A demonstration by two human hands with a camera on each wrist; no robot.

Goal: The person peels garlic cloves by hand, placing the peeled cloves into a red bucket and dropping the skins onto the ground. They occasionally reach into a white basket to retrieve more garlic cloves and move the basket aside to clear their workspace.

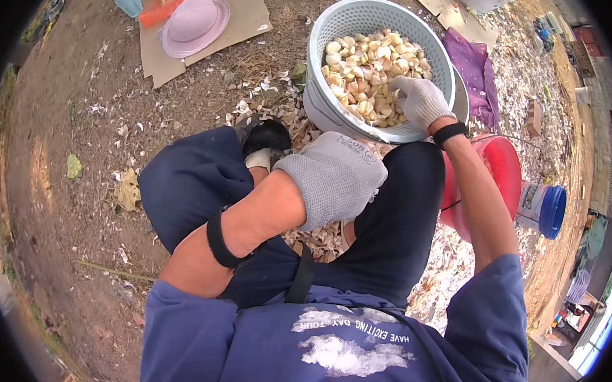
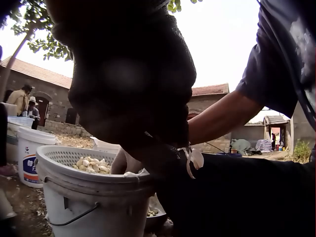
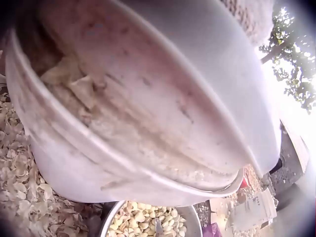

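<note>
Blue shirt (image 1: 277, 350), creamy garlic cloves (image 1: 366, 79), some pinkish

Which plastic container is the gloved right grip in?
The right grip is inside the grey, round perforated plastic basket of whitish garlic cloves, not the red plastic bucket.

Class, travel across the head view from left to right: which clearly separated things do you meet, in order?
Greenish leaf, dry brown leaf, pink hat, gloved left hand, gloved right hand, white-and-blue bucket.
</note>
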